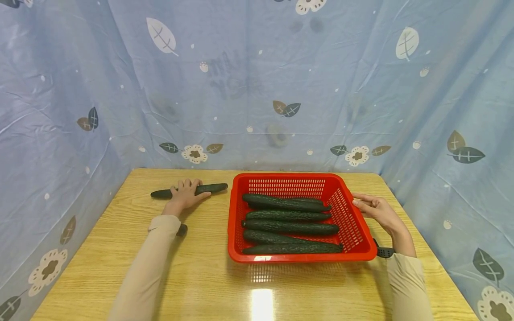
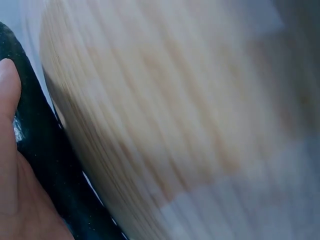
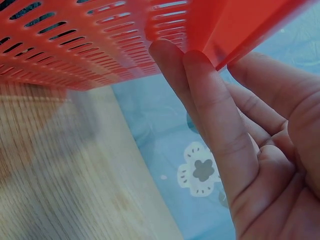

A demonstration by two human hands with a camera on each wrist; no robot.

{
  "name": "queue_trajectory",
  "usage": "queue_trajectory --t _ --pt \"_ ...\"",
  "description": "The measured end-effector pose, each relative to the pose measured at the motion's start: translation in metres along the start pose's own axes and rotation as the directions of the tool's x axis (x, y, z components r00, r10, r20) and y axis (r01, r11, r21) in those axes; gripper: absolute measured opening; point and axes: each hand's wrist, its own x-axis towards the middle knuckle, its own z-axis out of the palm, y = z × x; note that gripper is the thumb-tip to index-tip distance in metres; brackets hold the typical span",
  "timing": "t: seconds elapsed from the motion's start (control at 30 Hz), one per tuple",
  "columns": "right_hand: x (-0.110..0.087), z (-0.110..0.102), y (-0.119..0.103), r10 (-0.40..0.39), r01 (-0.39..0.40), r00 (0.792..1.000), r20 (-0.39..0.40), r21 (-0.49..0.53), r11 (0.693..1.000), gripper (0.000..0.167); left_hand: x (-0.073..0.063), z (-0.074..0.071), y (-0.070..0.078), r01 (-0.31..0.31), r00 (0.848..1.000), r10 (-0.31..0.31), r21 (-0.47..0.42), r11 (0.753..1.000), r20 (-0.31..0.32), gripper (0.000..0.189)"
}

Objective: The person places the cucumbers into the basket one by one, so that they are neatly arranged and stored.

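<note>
A long dark green cucumber (image 1: 216, 187) is at the back left of the table. My left hand (image 1: 185, 196) grips it around its middle, fingers over the far side. The left wrist view shows the thumb against the dark skin of this cucumber (image 2: 47, 155). To the right stands a red plastic basket (image 1: 301, 257) with slotted walls. Several bumpy cucumbers (image 1: 291, 227) lie lengthwise inside it. At the basket's right side, my right hand (image 1: 381, 216) holds the rim, with two fingertips (image 3: 202, 70) beneath it and the thumb at its outer edge.
The wooden table (image 1: 201, 285) carries both the basket and the single cucumber. A blue patterned curtain (image 1: 257, 89) encloses the back and both sides. Light reflects off the tabletop in front of the basket.
</note>
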Motion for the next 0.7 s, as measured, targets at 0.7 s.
queue_trajectory --t 0.7 --pt "-0.001 0.001 -0.003 -0.002 0.002 1.0 0.013 0.025 1.0 0.055 -0.007 -0.011 0.006 0.022 0.999 -0.021 0.001 1.0 -0.037 0.066"
